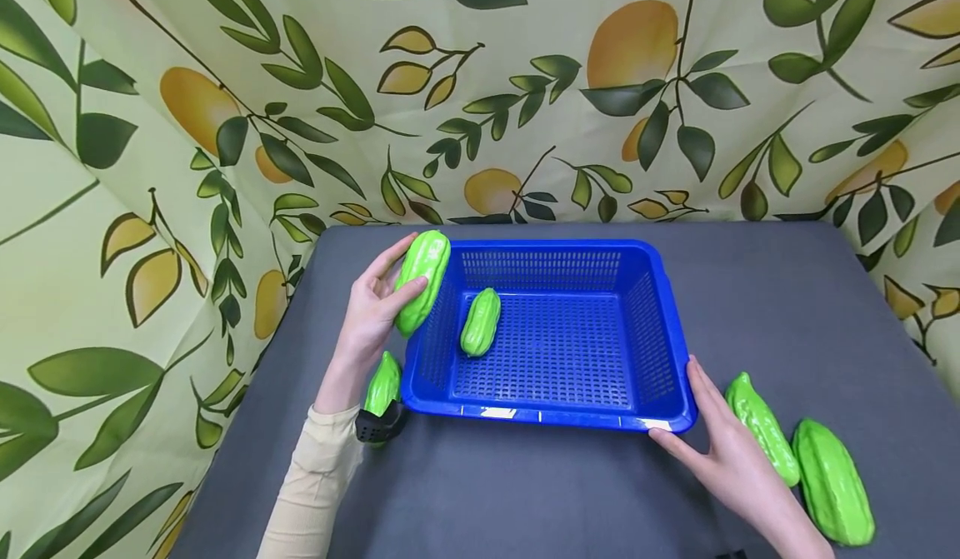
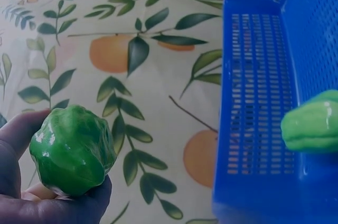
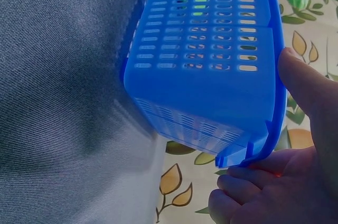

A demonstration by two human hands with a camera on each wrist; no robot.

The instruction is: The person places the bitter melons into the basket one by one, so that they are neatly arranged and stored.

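Observation:
A bright green, ridged bitter melon point(image 1: 424, 280) is held in my left hand point(image 1: 369, 309), between the thumb and fingers, beside the left rim of a blue plastic basket point(image 1: 540, 416). The left wrist view shows the rounded end of that held melon point(image 2: 74, 150). Inside the basket, toward its left side, lies a smaller bitter melon point(image 1: 481, 322). With thumb and fingers, my right hand point(image 1: 727, 451) grips the basket's near right corner. In the right wrist view the thumb presses the rim point(image 3: 280, 76) and curled fingers touch it at the corner.
Partly behind my left wrist, another bitter melon point(image 1: 384, 384) lies on the grey table point(image 1: 517, 492). To the right of my right hand lie a slim melon point(image 1: 763, 430) and a thicker one point(image 1: 832, 482). Leaf-patterned cloth point(image 1: 495, 109) hangs behind the table and along its sides.

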